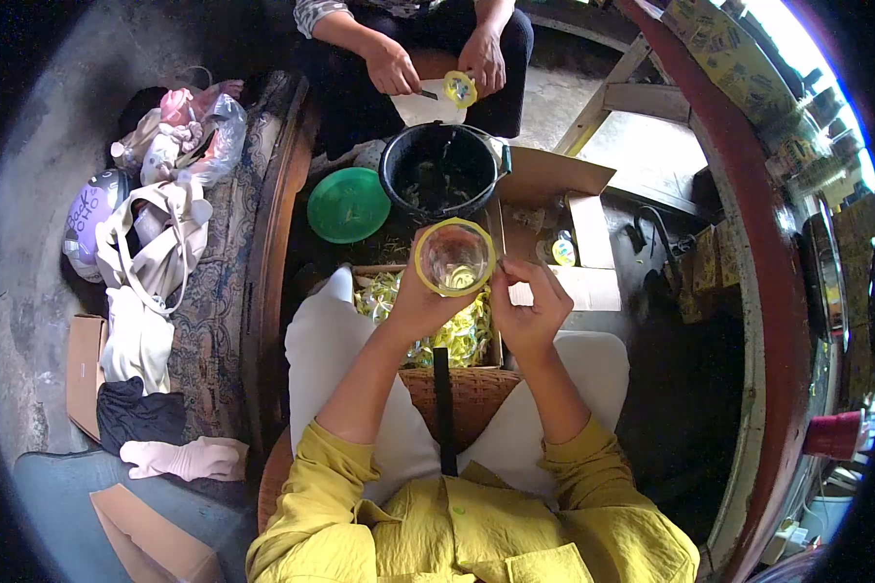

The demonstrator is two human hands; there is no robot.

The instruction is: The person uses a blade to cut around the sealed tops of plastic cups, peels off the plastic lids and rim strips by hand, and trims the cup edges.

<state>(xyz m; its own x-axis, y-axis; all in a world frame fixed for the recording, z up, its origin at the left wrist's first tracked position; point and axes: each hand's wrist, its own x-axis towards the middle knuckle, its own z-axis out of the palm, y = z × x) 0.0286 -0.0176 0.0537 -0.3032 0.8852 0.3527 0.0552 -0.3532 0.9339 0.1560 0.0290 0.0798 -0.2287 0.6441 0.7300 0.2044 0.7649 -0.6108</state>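
My left hand is wrapped round a clear cup with a yellow rim, its round mouth facing up toward me. My right hand is at the cup's right side, thumb and forefinger pinched close to the rim. Whatever is in that pinch, if anything, is too small to make out. Below the cup, between my knees, a cardboard box holds a heap of yellow and clear plastic strips, partly hidden by my hands.
Beyond the cup stands a black bucket beside a green lid. An open cardboard box is to its right. Opposite, a co-worker's hands hold a blade-like tool and a yellow-rimmed piece. Bags lie on the left bench.
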